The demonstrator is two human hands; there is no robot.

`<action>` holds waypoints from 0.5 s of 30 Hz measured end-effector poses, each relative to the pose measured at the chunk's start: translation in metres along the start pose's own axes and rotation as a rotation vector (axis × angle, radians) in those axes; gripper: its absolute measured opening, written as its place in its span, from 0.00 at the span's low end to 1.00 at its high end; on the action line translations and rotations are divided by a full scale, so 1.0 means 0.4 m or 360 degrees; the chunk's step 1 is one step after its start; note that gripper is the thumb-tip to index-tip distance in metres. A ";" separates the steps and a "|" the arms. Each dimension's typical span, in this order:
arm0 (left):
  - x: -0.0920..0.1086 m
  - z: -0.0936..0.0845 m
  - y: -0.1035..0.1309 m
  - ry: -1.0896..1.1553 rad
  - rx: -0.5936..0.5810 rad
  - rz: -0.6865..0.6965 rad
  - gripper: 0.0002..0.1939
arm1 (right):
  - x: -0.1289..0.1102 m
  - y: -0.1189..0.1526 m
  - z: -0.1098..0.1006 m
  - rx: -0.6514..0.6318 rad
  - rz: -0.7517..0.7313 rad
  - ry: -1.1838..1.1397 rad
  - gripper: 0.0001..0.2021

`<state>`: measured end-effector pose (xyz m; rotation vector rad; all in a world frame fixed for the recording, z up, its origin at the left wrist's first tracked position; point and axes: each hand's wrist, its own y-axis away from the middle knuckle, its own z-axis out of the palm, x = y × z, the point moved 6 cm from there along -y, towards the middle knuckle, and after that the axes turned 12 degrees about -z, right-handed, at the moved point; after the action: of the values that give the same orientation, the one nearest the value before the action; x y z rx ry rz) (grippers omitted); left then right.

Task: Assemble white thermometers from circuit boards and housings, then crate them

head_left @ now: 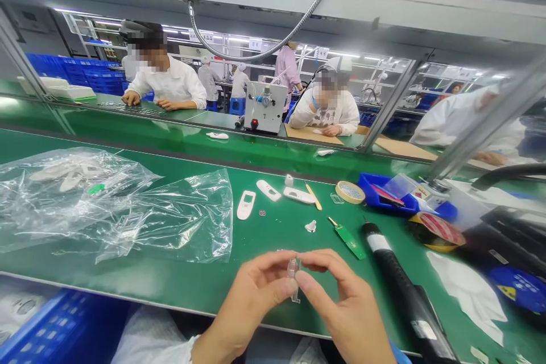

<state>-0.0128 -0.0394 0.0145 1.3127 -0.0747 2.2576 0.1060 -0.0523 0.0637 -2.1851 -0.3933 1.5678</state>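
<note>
Between my fingertips is a small clear plastic part [294, 268], held above the front edge of the green bench. My left hand [251, 298] pinches it from the left with thumb and forefinger. From the other side my right hand [341, 301] grips it the same way. Beyond the hands lie a small white plastic piece [311, 226] and a green circuit board [348, 240]. Farther back are a white casing with a window [246, 205], another white casing [268, 190], a white shell [298, 195], a yellow stick [313, 197] and a small round metal disc [261, 213].
Clear plastic bags [187, 222] with white parts cover the left side. To the right are a black electric screwdriver [396, 278], a tape roll [350, 192], a blue tray [384, 196] and striped tape [437, 231]. Co-workers sit across the green conveyor [170, 148].
</note>
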 end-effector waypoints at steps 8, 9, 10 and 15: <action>-0.002 -0.003 -0.011 0.0028 0.0038 -0.0003 0.15 | 0.008 0.002 0.004 0.0059 0.0036 -0.0063 0.05; -0.002 -0.002 -0.011 0.0029 0.0041 0.0002 0.15 | 0.010 0.003 0.005 0.0057 0.0046 -0.0074 0.05; -0.002 -0.002 -0.011 0.0029 0.0041 0.0007 0.15 | 0.013 0.004 0.005 0.0053 0.0056 -0.0085 0.05; -0.006 -0.002 -0.012 0.0007 0.0018 0.0010 0.15 | 0.021 0.008 0.004 0.0069 0.0078 -0.0091 0.06</action>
<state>-0.0104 -0.0358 0.0111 1.3146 -0.0645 2.2691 0.1070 -0.0509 0.0549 -2.1362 -0.3226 1.6528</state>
